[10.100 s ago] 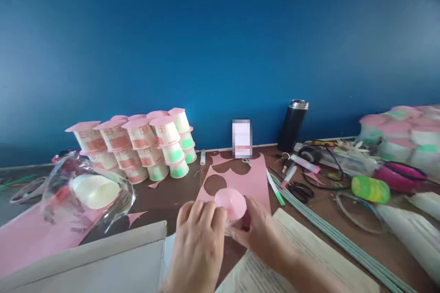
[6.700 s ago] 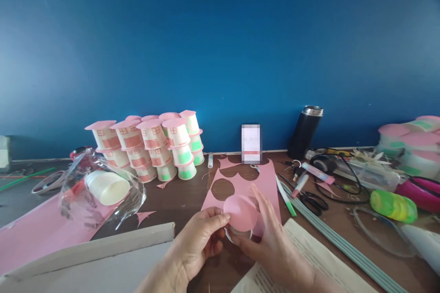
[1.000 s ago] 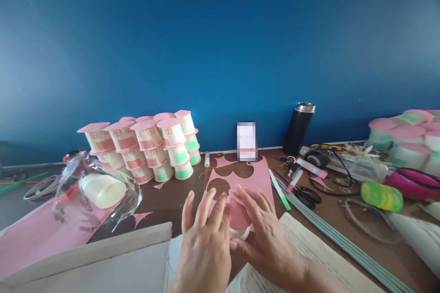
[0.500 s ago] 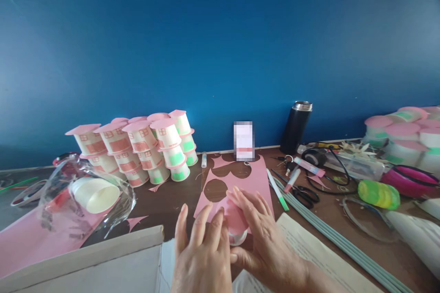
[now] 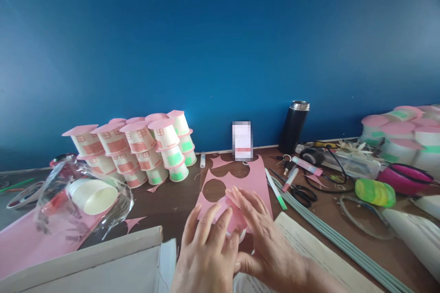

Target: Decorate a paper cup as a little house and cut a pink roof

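Close in front of me, a white paper cup [image 5: 242, 235] stands with a pink paper disc [image 5: 236, 218] on top, largely covered by my hands. My left hand [image 5: 209, 249] curves over its left side, fingers a little apart and index finger against the disc. From the right, my right hand [image 5: 263, 233] holds it, fingers along the disc's edge and thumb low by the cup. How firmly each hand grips is hidden. Beneath and beyond lies a pink sheet [image 5: 256, 187] with round holes cut from it.
Stacked cups with pink discs [image 5: 137, 146] stand back left. A clear bag with white cups [image 5: 94, 198] and a cardboard box [image 5: 103, 256] are nearer. To the right lie a green marker [image 5: 276, 189], scissors [image 5: 304, 195], grey-green rods [image 5: 337, 233] and a black flask [image 5: 294, 126].
My left hand has shifted slightly right and its fingers are more bent over the disc. My right hand stays nearly in place. The whole view has moved a little.
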A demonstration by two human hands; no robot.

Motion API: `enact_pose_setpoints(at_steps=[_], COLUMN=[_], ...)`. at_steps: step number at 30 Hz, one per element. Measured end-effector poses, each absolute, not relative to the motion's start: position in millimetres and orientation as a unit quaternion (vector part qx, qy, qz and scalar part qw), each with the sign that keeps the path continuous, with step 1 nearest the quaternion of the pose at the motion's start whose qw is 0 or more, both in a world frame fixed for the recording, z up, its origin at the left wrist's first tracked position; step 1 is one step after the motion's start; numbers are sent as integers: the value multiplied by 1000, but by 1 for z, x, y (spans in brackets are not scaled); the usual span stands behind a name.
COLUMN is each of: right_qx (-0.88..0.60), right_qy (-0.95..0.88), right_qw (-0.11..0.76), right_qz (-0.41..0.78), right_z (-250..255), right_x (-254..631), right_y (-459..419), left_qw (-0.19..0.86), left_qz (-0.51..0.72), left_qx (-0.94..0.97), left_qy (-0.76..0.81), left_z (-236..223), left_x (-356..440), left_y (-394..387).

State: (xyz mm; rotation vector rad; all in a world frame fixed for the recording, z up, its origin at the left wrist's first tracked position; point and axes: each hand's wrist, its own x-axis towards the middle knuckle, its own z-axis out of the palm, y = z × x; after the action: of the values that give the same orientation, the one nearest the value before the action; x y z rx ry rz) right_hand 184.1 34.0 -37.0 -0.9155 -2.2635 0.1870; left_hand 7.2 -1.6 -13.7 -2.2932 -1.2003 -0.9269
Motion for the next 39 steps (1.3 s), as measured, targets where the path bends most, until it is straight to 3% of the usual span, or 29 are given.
enact_pose_setpoints(at_steps=[20, 30, 39], right_qx=[-351, -536, -545], right_qy=[-860, -711, -710], right_qw=[361, 363, 347], right_qz=[79, 273, 280], right_z=[-27, -42, -31], right_x=[195, 194, 189], right_y=[35, 45, 41], left_qw=[198, 184, 157], left_qz=[-312, -353, -348], left_qx=[-830, -813, -795], left_qy=[-419, -425, -472], left_z=[-18, -18, -5], left_x=[8, 11, 4], left_y=[4, 3, -3])
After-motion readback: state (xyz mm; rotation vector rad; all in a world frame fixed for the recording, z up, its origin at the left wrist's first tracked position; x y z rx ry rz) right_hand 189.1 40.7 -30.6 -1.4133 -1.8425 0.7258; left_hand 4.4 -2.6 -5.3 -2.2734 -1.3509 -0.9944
